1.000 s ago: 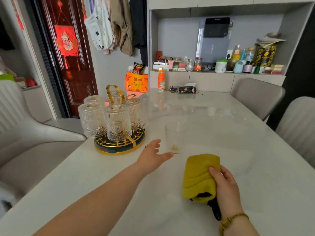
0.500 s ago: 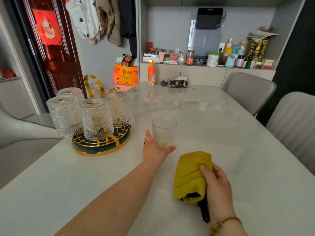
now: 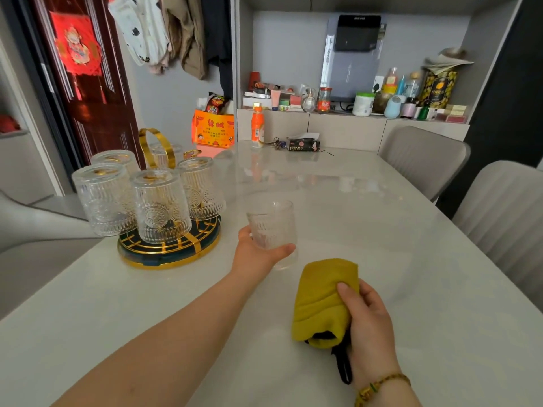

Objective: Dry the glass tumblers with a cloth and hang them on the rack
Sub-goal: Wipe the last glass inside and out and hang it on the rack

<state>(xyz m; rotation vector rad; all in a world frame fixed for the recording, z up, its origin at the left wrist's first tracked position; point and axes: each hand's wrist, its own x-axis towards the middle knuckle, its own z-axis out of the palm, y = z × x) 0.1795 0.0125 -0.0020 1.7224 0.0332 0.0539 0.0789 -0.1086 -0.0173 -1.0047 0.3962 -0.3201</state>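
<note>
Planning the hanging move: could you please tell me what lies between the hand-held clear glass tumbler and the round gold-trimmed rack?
In the head view, only bare white tabletop separates the clear glass tumbler from the round gold-trimmed rack.

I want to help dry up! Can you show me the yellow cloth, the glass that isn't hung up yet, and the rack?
cloth [image 3: 318, 295]: head view, middle of its folded yellow top.
glass [image 3: 273, 224]: head view, its patterned side wall.
rack [image 3: 167, 255]: head view, front of its round base.

A dark red door [image 3: 97, 113] stands left of a grey alcove [image 3: 288, 45], padded chairs [image 3: 423, 160] at right.
</note>
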